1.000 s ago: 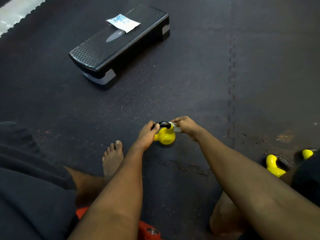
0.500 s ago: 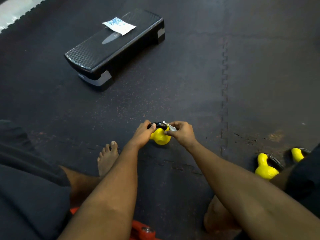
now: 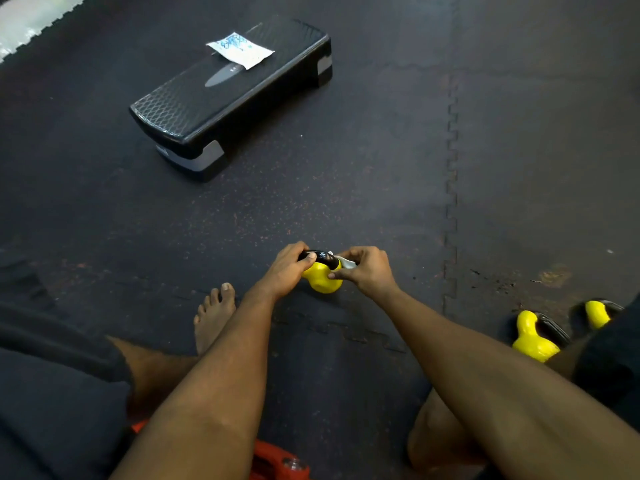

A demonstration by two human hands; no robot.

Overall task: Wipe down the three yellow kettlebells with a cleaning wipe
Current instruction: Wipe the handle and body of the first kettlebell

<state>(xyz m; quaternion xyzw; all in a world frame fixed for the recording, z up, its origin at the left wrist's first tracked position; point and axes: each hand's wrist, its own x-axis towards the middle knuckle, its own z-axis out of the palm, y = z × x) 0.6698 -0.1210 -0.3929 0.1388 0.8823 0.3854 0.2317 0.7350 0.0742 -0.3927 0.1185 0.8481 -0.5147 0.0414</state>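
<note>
The small yellow kettlebell with a black handle (image 3: 323, 280) stood on the dark rubber floor mat (image 3: 346, 185), just ahead of our bare foot (image 3: 213, 317). Our left hand (image 3: 285, 268) gripped the handle's left end, fingers curled round it. Our right hand (image 3: 367, 271) pinched the white cleaning wipe (image 3: 346, 264) against the handle's right end. Over the last second it had worked inward from the handle's tip, the thumb now reaching the yellow body. We judged this unit part-wiped. A second yellow kettlebell (image 3: 531, 344) and a third yellow kettlebell (image 3: 596, 313) lay near our right knee.

Wipe (image 3: 347, 264) mostly under right hand (image 3: 370, 272); far kettlebell (image 3: 596, 312) half hidden.
</note>
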